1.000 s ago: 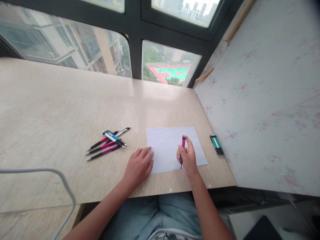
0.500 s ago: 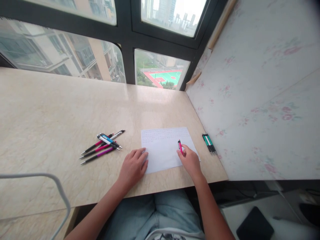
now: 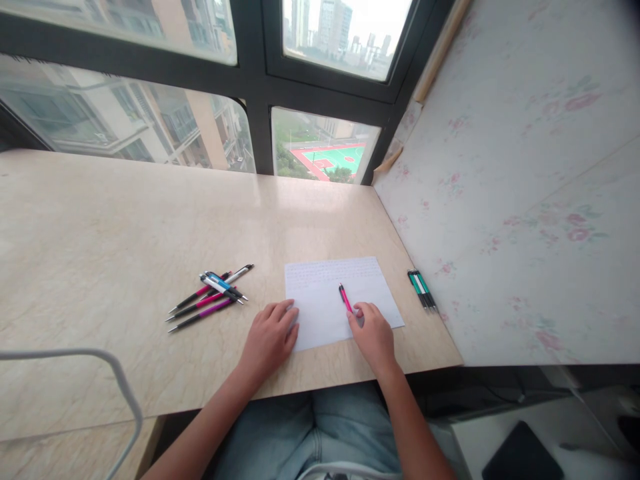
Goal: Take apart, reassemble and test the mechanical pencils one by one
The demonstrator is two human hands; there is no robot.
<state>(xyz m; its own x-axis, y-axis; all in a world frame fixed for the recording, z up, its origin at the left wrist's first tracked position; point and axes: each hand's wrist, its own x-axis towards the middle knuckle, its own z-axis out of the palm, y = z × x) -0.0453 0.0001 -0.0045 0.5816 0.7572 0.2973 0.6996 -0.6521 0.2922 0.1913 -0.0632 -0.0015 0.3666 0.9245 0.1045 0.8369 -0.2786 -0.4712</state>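
Note:
A sheet of white paper (image 3: pixel 320 313) lies on the marble-patterned tabletop, with lines of handwriting along its upper part. My left hand (image 3: pixel 273 333) rests on the paper's left edge, palm down, its fingers stretched out. Over the paper's right half, my right hand (image 3: pixel 373 335) has thumb and forefinger closed around the lower end of a pink and black pen (image 3: pixel 345 297). The pen's upper end points up and to the left; its tip is hidden by the fingers.
Left of the paper, several pens (image 3: pixel 210 293) in pink, purple, blue and white lie in a crossed pile. Several green and white pens (image 3: pixel 421 290) sit side by side near the papered wall (image 3: pixel 525 200). A grey cable (image 3: pixel 123 373) bends across the near left.
My right hand has moved left and slightly down across the paper with the pen, which now leans further left. My left hand stays on the paper. The camera view has shifted slightly.

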